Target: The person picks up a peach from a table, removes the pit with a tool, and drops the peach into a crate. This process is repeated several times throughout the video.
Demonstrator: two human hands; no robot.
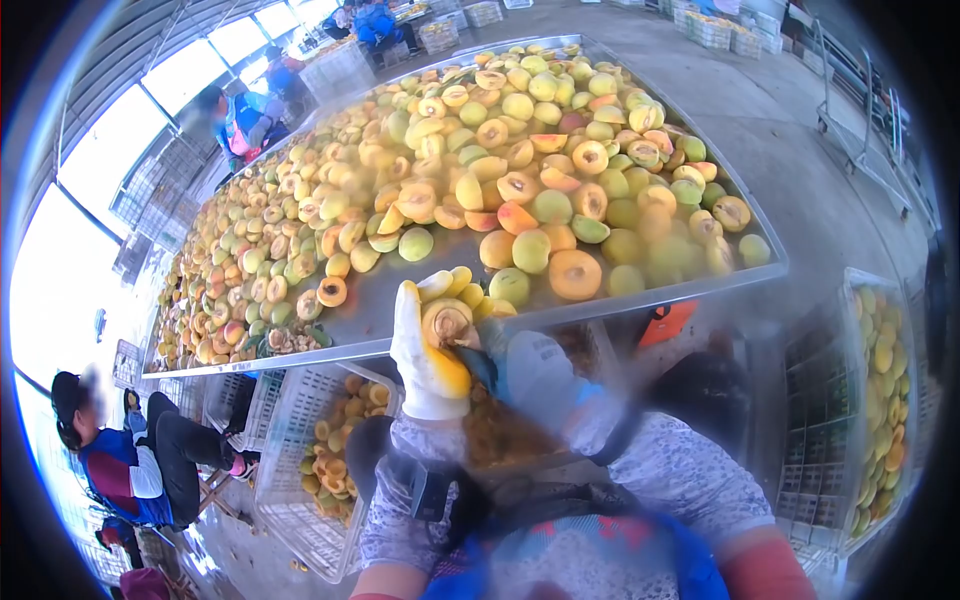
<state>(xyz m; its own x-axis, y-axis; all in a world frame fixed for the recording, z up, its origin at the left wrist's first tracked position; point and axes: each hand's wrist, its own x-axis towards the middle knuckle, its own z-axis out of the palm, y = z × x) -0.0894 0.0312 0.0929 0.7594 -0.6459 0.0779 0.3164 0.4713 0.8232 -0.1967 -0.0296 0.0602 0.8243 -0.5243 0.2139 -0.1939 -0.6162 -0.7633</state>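
My left hand point(430, 350), in a white glove with a yellow palm, is closed around a halved peach point(447, 322), its cut side and brown pit cavity facing up. My right hand point(525, 365), in a blue-grey glove, presses close against the peach from the right. Its fingers look curled, but blur hides what they grip. Both hands are just over the near edge of a metal table point(375, 312), which bears a large heap of whole and halved peaches point(515, 187).
Below the table, a white crate point(290, 500) of halved peaches stands left of my legs. Another crate point(850, 400) of peaches is at the right. One person point(120, 450) sits at the left; another person point(240, 120) is beyond the table. A metal trolley point(865, 130) stands far right.
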